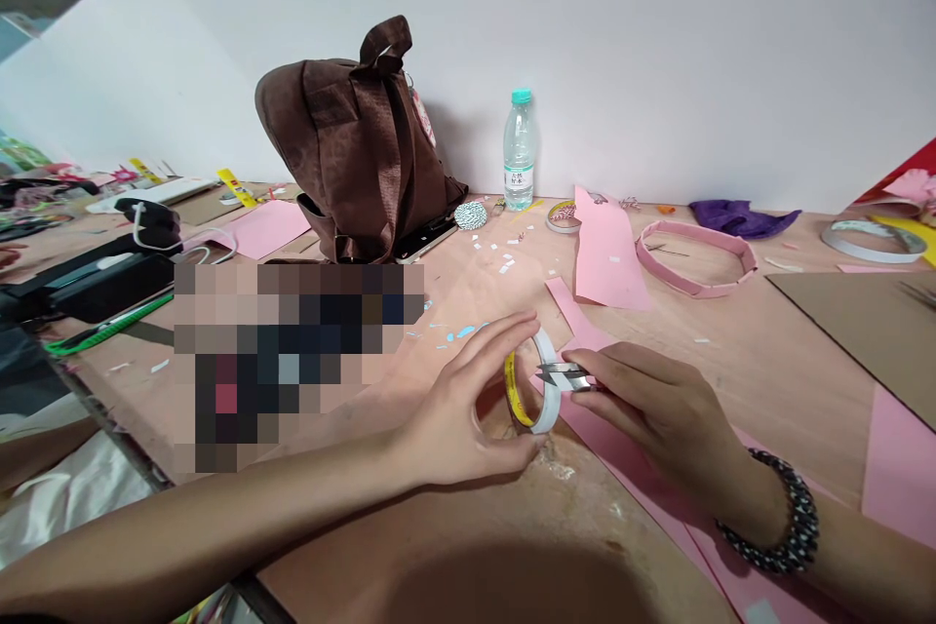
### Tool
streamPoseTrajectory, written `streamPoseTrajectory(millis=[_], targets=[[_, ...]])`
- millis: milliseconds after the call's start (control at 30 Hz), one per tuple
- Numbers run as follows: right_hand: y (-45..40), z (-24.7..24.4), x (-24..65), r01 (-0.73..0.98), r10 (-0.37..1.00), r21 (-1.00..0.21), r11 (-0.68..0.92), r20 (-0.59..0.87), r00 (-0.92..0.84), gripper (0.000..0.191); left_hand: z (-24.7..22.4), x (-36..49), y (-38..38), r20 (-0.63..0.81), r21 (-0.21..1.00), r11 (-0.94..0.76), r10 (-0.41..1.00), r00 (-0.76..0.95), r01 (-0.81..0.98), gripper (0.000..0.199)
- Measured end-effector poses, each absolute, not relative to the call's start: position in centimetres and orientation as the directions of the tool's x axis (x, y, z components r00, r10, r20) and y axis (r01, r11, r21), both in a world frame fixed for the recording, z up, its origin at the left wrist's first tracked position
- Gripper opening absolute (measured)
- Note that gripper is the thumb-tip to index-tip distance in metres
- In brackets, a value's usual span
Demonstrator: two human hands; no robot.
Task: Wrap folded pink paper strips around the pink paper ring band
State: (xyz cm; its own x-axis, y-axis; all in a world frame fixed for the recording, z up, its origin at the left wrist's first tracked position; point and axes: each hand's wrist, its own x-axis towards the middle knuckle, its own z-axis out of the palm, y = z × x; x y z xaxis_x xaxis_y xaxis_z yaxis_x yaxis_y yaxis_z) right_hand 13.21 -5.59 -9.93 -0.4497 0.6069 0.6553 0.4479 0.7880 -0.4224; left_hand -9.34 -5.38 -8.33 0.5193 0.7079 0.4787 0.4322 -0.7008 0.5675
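My left hand curves around a roll of white tape with a yellow inner core, thumb and fingers at its rim. The roll stands on edge above the table. In my right hand, small metal thread snips are pinched, their pointed blades facing left at the tape's near side. Whether the blades touch the tape I cannot tell. A bead bracelet circles my right wrist. Pink paper strips lie beneath the right hand, partly hidden by it.
A brown backpack and a water bottle stand by the white wall. Farther right lie a pink paper ring, purple cloth, another tape roll and brown cardboard. White scraps dot the tabletop; a patch at left is pixelated.
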Motion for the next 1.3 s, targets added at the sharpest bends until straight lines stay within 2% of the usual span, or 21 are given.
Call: streamPoseTrajectory(millis=[333,500,600,700,767,867,933,1000,1067,1133,1233,1300], targets=[[-5.5,-9.9,13.3,0.457,0.62,-0.429,0.779,0.638,-0.457,0.018,-8.3,-9.3,-5.4,0.469,0.585,-0.687,0.72,0.512,0.43,0.084],[-5.8,-9.8,13.2,0.46,0.598,-0.399,0.793,0.649,-0.47,0.019,-8.5,-9.4,-5.4,0.434,0.631,-0.649,0.749,0.5,0.425,0.087],[-6.0,-9.5,12.9,0.464,0.629,-0.44,0.769,0.653,-0.423,0.024,-8.4,-9.4,-5.5,0.424,0.629,-0.643,0.755,0.5,0.437,0.087],[-5.6,-9.4,13.1,0.487,0.696,-0.53,0.694,0.666,-0.267,0.025,-7.7,-9.6,-4.6,0.455,0.539,-0.645,0.765,0.457,0.542,0.083],[-4.9,-9.4,13.5,0.471,0.762,-0.646,0.6,0.642,-0.09,0.02,-7.0,-10.0,-2.9,0.442,0.449,-0.602,0.792,0.421,0.661,0.078],[-3.3,-9.5,14.5,0.268,0.883,-0.882,0.387,0.439,0.169,0.021,-6.2,-10.9,0.8,0.332,0.308,-0.512,0.848,0.414,0.801,0.077],[-2.3,-9.6,15.1,0.127,0.941,-0.962,0.242,0.265,0.212,0.029,-6.1,-11.0,2.9,0.248,0.233,-0.508,0.855,0.455,0.829,0.075],[-1.4,-9.7,15.7,0.084,0.96,-0.982,0.169,0.183,0.211,0.035,-6.2,-10.2,3.8,0.269,0.19,-0.516,0.846,0.461,0.835,0.068],[-0.7,-9.8,16.2,0.084,0.961,-0.983,0.163,0.178,0.213,0.037,-6.4,-8.4,3.4,0.326,0.112,-0.573,0.793,0.515,0.812,0.051],[-0.1,-10.1,16.6,0.094,0.957,-0.98,0.175,0.192,0.216,0.036,-6.8,-6.2,2.0,0.304,0.048,-0.678,0.71,0.636,0.734,0.037],[0.5,-10.3,16.9,0.13,0.953,-0.969,0.212,0.235,0.194,0.034,-7.4,-3.2,-0.6,0.149,0.0,-0.768,0.633,0.759,0.641,0.033],[0.6,-10.5,16.9,0.168,0.949,-0.957,0.236,0.264,0.172,0.031,-7.8,-1.8,-2.4,0.155,-0.1,-0.806,0.567,0.809,0.583,0.037]])
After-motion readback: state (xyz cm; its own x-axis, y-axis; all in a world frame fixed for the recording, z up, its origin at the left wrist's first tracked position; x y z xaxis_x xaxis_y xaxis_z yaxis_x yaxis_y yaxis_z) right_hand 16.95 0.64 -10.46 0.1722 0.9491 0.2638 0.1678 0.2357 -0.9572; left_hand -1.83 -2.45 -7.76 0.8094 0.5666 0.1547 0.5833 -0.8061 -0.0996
